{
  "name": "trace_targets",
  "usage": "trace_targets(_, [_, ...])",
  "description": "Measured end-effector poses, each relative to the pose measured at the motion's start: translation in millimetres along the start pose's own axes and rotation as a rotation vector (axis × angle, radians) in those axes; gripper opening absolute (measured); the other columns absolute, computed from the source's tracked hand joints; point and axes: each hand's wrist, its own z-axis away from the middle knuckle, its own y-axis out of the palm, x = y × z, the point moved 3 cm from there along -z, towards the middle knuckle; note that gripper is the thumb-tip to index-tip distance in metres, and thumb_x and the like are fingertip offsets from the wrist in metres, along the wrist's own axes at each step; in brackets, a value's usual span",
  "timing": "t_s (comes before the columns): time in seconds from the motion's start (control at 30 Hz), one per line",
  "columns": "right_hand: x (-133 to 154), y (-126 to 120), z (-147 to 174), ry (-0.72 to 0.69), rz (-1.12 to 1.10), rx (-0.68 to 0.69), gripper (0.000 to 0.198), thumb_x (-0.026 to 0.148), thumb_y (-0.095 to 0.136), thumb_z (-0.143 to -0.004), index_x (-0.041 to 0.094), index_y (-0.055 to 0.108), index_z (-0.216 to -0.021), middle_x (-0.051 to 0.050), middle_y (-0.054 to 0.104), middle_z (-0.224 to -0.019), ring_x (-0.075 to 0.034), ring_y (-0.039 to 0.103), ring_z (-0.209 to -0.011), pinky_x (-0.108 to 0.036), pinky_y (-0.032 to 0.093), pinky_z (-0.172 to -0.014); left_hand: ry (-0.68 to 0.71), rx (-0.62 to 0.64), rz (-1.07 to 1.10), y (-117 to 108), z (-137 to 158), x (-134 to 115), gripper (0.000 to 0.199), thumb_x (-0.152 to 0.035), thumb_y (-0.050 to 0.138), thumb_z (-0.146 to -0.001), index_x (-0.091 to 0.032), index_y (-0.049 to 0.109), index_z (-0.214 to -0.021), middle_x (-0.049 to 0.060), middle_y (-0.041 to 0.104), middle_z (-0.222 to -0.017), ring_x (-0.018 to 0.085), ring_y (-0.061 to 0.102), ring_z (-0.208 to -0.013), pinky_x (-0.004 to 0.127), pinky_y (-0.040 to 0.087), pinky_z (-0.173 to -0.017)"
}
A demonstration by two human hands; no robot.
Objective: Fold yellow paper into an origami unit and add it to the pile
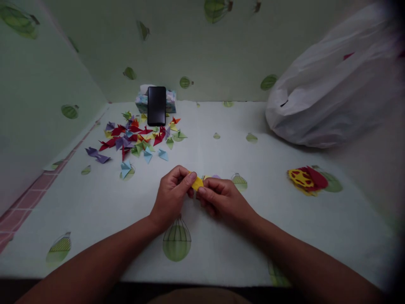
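Between my two hands, above the middle of the table, is a small piece of folded yellow paper (197, 183). My left hand (175, 190) pinches its left side with thumb and fingers. On the other side, my right hand (223, 196) grips the lower right edge, thumb on top. The fingers hide much of the paper, so its full shape cannot be made out. Just behind my right hand, a bit of purple and yellow (216, 177) shows on the table, mostly covered.
Folded paper cranes (125, 143) in several colours lie heaped at the back left. A black phone (156, 105) leans on a tissue box (171, 101). Red and yellow paper cut-outs (305, 179) lie at right, below a big white plastic bag (329, 93). Walls border the table's back and left.
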Motion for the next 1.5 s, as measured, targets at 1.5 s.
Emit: trace_targets(1.5, [7.3,-4.2,1.4,-0.06,0.047,-0.075,0.034,0.042,0.055,-0.091,0.02,0.05,-0.066,0.004,0.049,-0.053,-0.008,0.041,-0.044,-0.021,0.033,-0.042,0.04,-0.039,0.18,-7.5,-11.7,-8.6,0.024,-0.021,0.076,-0.074,-0.019,0.056,-0.087,-0.006,0.057,-0.072,0.007,0.055,-0.057,0.02,0.046,-0.058])
